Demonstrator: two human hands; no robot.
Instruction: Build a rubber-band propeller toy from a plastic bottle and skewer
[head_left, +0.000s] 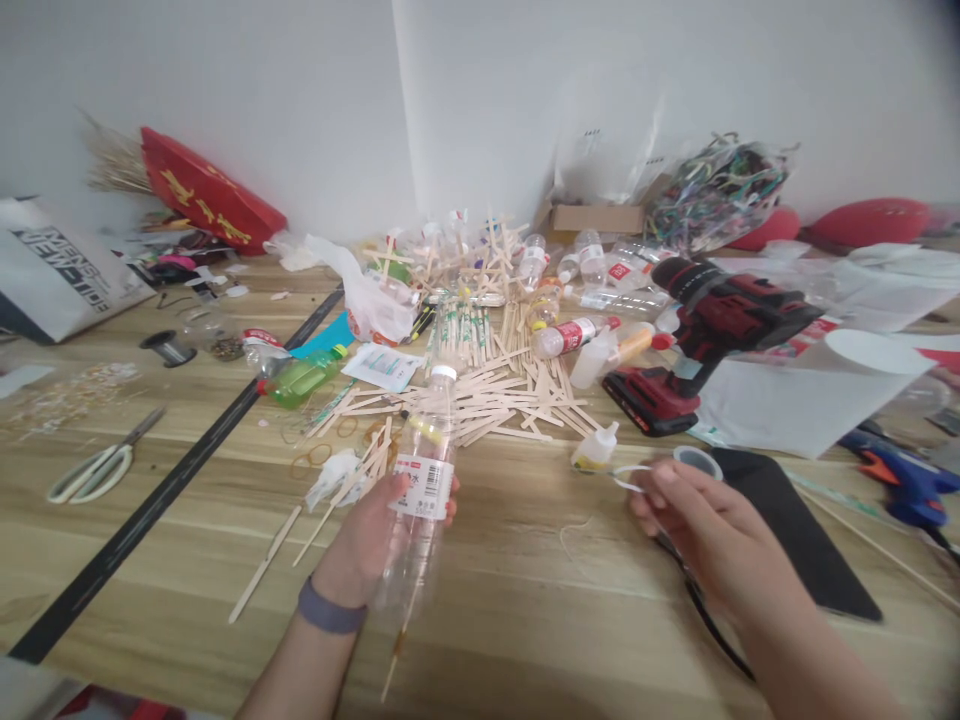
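My left hand (369, 535) is wrapped round a clear plastic bottle (425, 487) with a white cap and a white-and-red label. The bottle leans slightly, cap end away from me. A thin wooden stick (395, 662) sticks out below the bottle's lower end; how it joins the bottle is unclear. Between thumb and fingers, my right hand (701, 515) pinches a thin white ring (622, 487), possibly a rubber band. Just beyond the ring stands a small squeeze bottle (596, 449) with yellowish liquid. A roll of tape (697, 463) lies behind the right hand, partly hidden.
Loose wooden craft sticks (495, 400) spread across the middle. On the right are a red cordless drill (697, 340), a black phone (795, 540) and a blue glue gun (900, 480). Scissors (94, 473) and a green bottle (306, 378) lie left, near a black strip (165, 500).
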